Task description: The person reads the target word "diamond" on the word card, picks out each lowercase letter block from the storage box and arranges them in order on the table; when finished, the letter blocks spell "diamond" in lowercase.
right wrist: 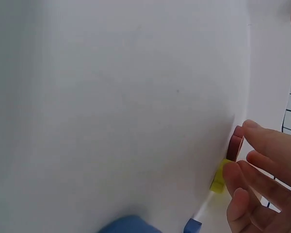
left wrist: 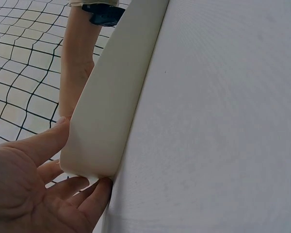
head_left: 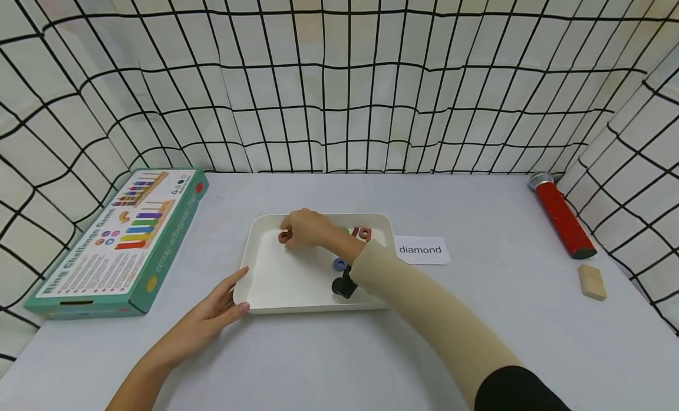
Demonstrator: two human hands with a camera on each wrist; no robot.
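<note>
A shallow white tray (head_left: 297,290) lies mid-table. My left hand (head_left: 204,325) grips its near left corner, fingers along the left side and thumb at the front edge; the left wrist view shows those fingers round the tray's outer wall (left wrist: 106,92). Over the tray's far left part, my right hand (head_left: 310,228) pinches a small reddish-brown ring-shaped piece (head_left: 284,237). In the right wrist view this reddish piece (right wrist: 235,144) sits between fingertips, beside a yellow piece (right wrist: 219,177). Other pieces in the tray include a blue ring (head_left: 339,264) and a reddish ring-like one (head_left: 365,233).
A white card reading "diamond" (head_left: 422,250) lies right of the tray. A green-edged toy box (head_left: 122,240) stands at the left. On the right lie a red cylinder with a silver end (head_left: 563,216) and a wooden block (head_left: 591,282). Black netting (head_left: 347,110) borders the table.
</note>
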